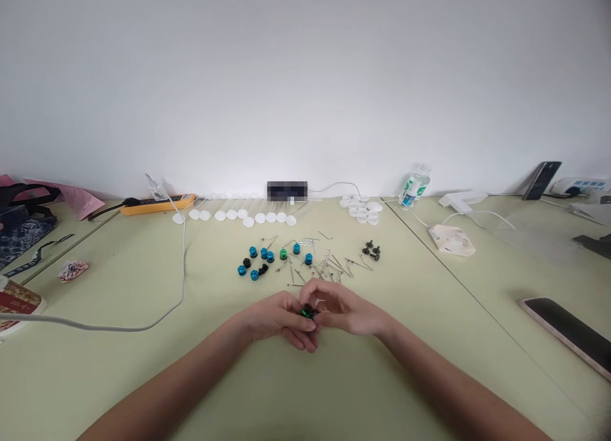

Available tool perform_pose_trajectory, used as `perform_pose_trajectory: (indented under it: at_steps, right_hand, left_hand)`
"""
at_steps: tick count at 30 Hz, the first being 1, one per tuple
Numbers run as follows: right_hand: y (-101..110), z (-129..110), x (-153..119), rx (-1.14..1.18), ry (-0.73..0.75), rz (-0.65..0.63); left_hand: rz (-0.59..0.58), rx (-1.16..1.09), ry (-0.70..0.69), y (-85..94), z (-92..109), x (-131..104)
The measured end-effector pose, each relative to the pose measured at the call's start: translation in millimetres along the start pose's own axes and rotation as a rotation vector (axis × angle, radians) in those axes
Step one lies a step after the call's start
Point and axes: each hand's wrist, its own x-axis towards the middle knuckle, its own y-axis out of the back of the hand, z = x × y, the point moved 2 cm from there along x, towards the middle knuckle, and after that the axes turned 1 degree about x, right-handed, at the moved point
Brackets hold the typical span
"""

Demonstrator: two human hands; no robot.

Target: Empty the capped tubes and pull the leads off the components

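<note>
My left hand point(291, 323) and my right hand point(341, 307) meet low in the middle of the head view. Between their fingertips is a small green-and-black round part point(307, 311), gripped from both sides and partly covered by the fingers. A thin pin-like piece seems to stick out by my left fingers. Just beyond the hands lie several blue caps point(264, 253), one green cap point(283, 254) and small black parts point(263, 269). Thin metal pins point(329, 263) are scattered right of the caps. Further right sits a little group of black stemmed pieces point(371, 250).
Rows of white discs point(260, 218) with transparent sticks lie near the wall, more white discs point(361, 209) to their right. A white cable point(183, 263) crosses the left side from an orange power strip point(160, 203). A bottle point(414, 188), tissue pack point(452, 239) and phone point(570, 333) are at right.
</note>
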Motion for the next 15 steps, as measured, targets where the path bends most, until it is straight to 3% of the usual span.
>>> perform_pose_trajectory:
  at_steps: [5,10,15]
  right_hand:
    - [2.7,6.3,0.8,-0.077,-0.073,0.131]
    - [2.1,5.7,0.2,0.107,-0.07,-0.067]
    - [3.6,2.5,0.9,0.122,-0.106,-0.05]
  left_hand:
    - [-0.003,-0.011,0.005,-0.2,-1.8,0.7]
    - [-0.032,-0.021,0.0,0.3,-0.4,-1.0]
    - [-0.089,-0.026,-0.004,-1.1,0.2,-1.2]
